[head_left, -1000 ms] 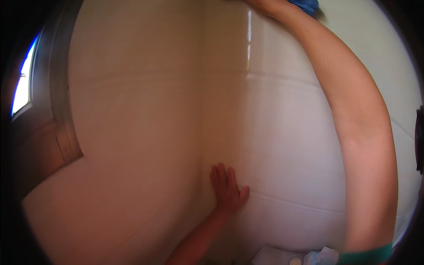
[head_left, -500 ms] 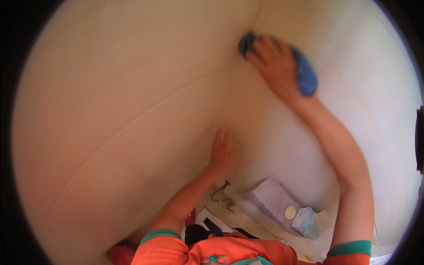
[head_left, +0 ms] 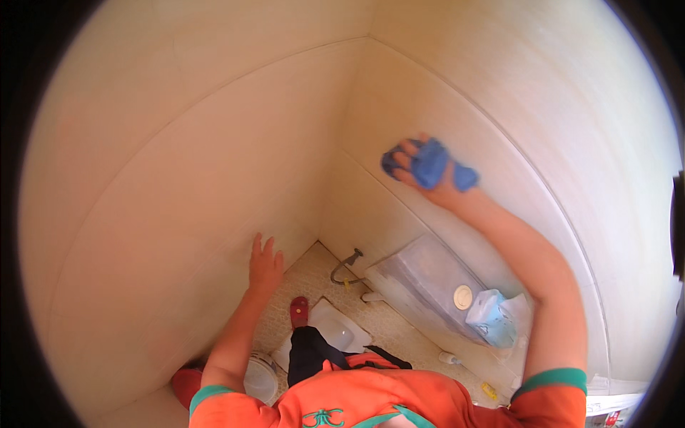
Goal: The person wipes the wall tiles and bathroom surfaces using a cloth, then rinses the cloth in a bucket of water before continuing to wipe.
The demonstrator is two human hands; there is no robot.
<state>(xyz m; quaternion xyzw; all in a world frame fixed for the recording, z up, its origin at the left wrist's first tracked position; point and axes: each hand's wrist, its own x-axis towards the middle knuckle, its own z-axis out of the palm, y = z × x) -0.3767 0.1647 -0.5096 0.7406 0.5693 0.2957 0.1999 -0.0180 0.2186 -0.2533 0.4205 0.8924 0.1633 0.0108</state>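
A blue cloth (head_left: 429, 165) is in my right hand (head_left: 444, 188), held against the tiled wall on the right. Part of the cloth folds over the back of the hand, and a darker part shows beyond the fingers. My left hand (head_left: 266, 271) is raised by the left wall with its fingers apart and nothing in it. Whether its fingertips touch that wall, I cannot tell.
Below my right arm, a grey toilet cistern (head_left: 442, 282) carries a round pale disc (head_left: 463, 297) and a pack of tissues (head_left: 492, 317). A squat toilet (head_left: 335, 332) is set in the floor. A hose (head_left: 341, 269) hangs near the corner; a bucket (head_left: 261, 379) stands lower left.
My right hand has come down the right wall with the cloth, away from the corner. My left hand has shifted left and down. More of the floor and squat toilet now shows.
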